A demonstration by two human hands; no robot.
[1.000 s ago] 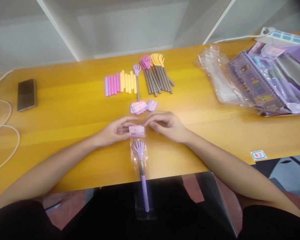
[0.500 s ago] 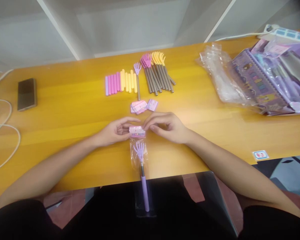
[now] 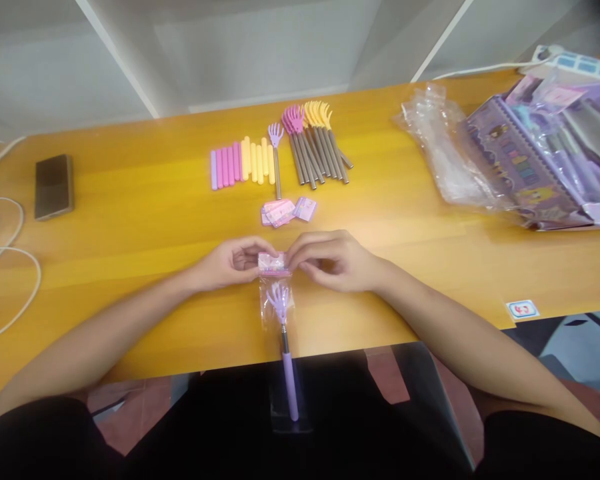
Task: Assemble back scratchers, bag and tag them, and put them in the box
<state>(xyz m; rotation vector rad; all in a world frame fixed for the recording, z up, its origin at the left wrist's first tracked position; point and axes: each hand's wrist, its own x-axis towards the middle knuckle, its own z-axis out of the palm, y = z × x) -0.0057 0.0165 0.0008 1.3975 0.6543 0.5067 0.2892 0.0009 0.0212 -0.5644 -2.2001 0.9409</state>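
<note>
A pink card at the top of a clear plastic bag is pinched from both sides. My left hand grips its left edge between thumb and fingers. At the right edge, my right hand has its fingertips closed on the card. Inside the bag lies a purple back scratcher, claw end toward the card; its handle reaches past the table edge over my lap. Just beyond my hands are several loose pink cards and one purple claw on a metal rod.
Coloured handle tubes lie in a row, with pink and yellow claw rods beside them. A phone and white cable are at left. Plastic bags, a purple box and a power strip occupy the right.
My left fingers have come down onto the card's top edge. The card looks tilted or folded differently, while the bagged back scratcher has stayed in place.
</note>
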